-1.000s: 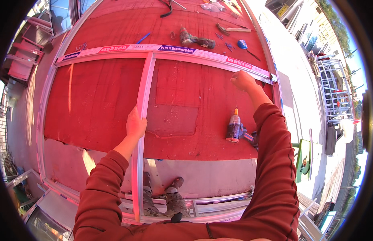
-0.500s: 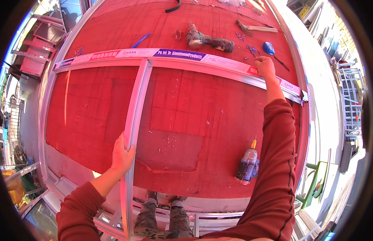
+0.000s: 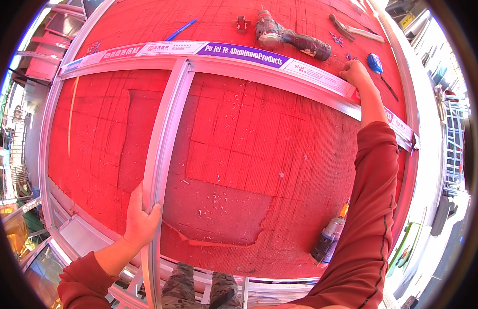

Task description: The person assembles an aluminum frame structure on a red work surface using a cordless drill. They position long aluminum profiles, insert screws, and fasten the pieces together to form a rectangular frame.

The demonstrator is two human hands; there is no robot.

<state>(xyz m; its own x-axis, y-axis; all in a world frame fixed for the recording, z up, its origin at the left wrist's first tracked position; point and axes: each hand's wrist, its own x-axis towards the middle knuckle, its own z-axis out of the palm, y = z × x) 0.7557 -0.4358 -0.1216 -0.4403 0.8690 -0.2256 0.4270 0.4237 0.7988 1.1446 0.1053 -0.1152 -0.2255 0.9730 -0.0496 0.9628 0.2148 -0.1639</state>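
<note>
Your left hand [image 3: 140, 222] wraps the upright aluminium bar [image 3: 164, 170] near its lower end, fingers curled over one edge and thumb on the other, a closed hold that looks meant to keep the bar square while its top end butts against the long cross rail [image 3: 239, 64]. That cross rail, still wearing its printed protective film, runs across the red work table [image 3: 259, 149] above the bar. Your right hand [image 3: 356, 74] reaches far along the rail toward its right end and lies on top of it, fingers bent down onto the metal; whether they clamp the edge or merely press cannot be told. Pressure there seems to pin the rail against the bar. Beyond the rail lie a power drill [image 3: 290, 37], a blue pen [image 3: 180, 29] and a hammer [image 3: 352, 30]. A sealant bottle [image 3: 329, 238] stands on the near side of the rail, beside your right sleeve.
</note>
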